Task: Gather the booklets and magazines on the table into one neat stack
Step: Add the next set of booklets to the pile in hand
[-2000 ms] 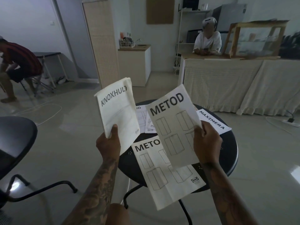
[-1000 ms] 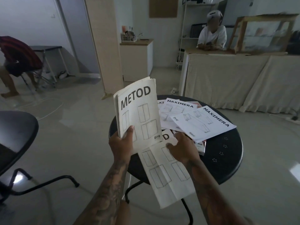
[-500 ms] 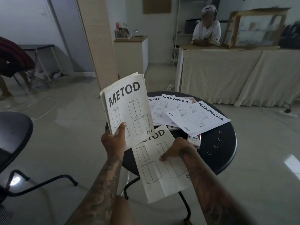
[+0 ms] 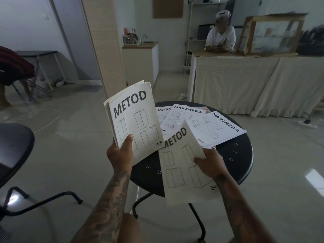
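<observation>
A: Left of the round black table (image 4: 233, 156), what?

B: Black chair (image 4: 15, 148) at the far left edge, well apart from the table. Pale tiled floor (image 4: 73, 141) between.

A: And over the table's left rim?

B: Left hand (image 4: 121, 154), tattooed forearm below it, clenched around the lower corner of a held stack (image 4: 135, 123) of booklets. Thumb across the front cover. Top cover printed METOD, with line drawings of cabinets. Several page edges fanned behind it. Raised upright, tilted slightly left, clear of the tabletop.

A: Toward the table's near edge?

B: Second METOD booklet (image 4: 182, 165), lifted at an angle, lower end hanging past the near rim. Upper left corner tucked behind the held stack. Right hand (image 4: 210, 163) gripping its right edge, thumb on top, fingers underneath and hidden.

A: On the table's far half?

B: Three MAXIMERA leaflets (image 4: 215, 128) lying flat, fanned and overlapping. Rightmost one reaching toward the right rim. A reddish item (image 4: 203, 109) peeking out beneath them at the far side; hard to tell what.

A: Beyond the table?

B: Cloth-draped counter (image 4: 245, 85) to the far right, a seated person (image 4: 220, 37) behind it.
</observation>
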